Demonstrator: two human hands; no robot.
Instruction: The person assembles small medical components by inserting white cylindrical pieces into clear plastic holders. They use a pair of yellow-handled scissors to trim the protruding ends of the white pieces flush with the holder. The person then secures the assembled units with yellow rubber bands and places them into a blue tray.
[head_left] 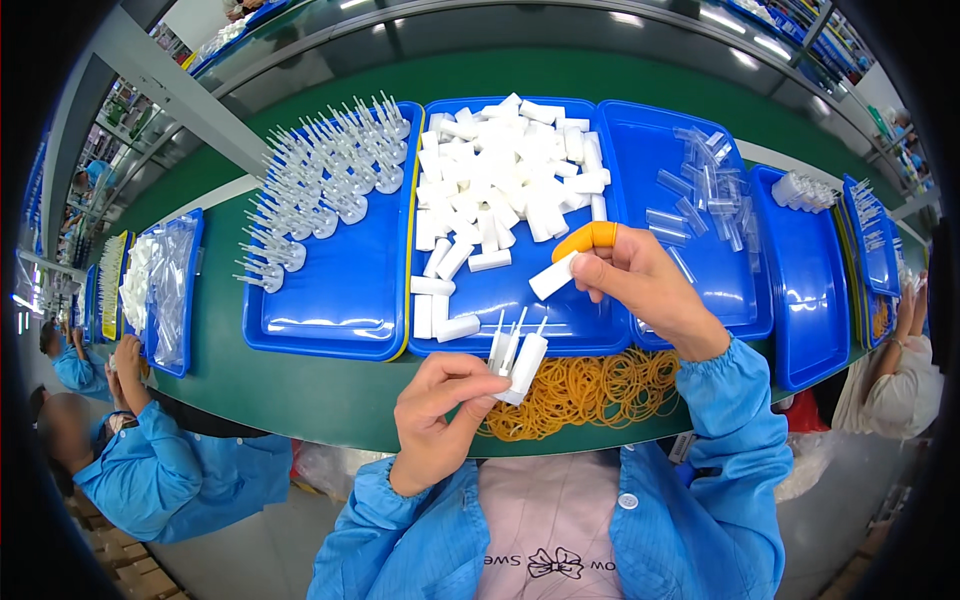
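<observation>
My left hand pinches a small white base with several thin upright pins just in front of the middle tray. A white tube sits over one of those pins. Between thumb and index finger, my right hand grips another loose white tube, held above the middle blue tray. An orange finger cot covers that index finger. The two hands are apart, with the right one higher and farther out. Beyond them, a heap of white tubes fills the back of the middle tray.
Yellow rubber bands lie along the table's near edge. Pin-studded bases stand in the left blue tray; clear tubes lie in the right one. Another blue tray sits farther right. A co-worker's blue sleeve shows at left.
</observation>
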